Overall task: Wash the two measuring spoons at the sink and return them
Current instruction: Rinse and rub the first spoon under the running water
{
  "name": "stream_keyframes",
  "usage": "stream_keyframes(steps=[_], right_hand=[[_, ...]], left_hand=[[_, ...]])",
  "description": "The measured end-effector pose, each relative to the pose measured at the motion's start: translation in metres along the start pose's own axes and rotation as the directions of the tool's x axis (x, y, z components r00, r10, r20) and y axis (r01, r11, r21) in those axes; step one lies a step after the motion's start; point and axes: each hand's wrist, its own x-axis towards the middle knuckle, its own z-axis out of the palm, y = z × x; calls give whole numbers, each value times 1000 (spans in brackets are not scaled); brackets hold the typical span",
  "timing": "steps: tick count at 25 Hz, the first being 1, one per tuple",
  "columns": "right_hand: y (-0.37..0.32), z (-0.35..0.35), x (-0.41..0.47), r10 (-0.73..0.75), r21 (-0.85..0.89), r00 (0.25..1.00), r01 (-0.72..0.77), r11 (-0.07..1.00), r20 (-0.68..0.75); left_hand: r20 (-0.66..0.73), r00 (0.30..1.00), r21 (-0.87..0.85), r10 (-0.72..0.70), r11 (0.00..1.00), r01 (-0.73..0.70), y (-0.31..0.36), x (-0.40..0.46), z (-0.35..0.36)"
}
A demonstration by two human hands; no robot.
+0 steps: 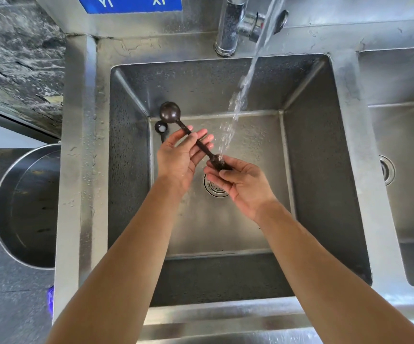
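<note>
While water runs, L hand (180, 157) & R hand (244, 184) palms-up, gripping spoon (201, 145).

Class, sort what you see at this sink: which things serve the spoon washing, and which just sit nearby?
In use: large spoon, small spoon, water stream, tap, sink, left hand, right hand.
Idle: metal bowl, second basin.

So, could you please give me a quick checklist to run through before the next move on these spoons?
1. Tap water running: ok.
2. Stream hitting the large dark brown measuring spoon: ok, at its handle end.
3. Left hand supporting the handle: ok.
4. Right hand pinching the handle end: ok.
5. Small dark measuring spoon washed: cannot tell; white residue sits in its bowl.
6. Round metal drain clear: cannot tell.
</note>
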Motion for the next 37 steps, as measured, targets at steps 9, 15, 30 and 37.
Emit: stream_keyframes(steps=[9,15,30,37], right_hand=[[20,-31,-30,-257,-826,947,-17,563,-195],[20,-65,-54,-476,-929,851,-35,367,-220],[-8,-132,-7,-343,-908,866,-247,338,-363],[-19,-161,31,-384,-904,832,-290,313,-400]], left_hand=[[-51,991,229,-120,965,129,-65,-28,-12],[17,929,38,-371,928,370,-112,-35,-4],[-153,929,281,-338,886,368,-182,5,47],[-202,964,557,-173,789,258,-199,59,84]])
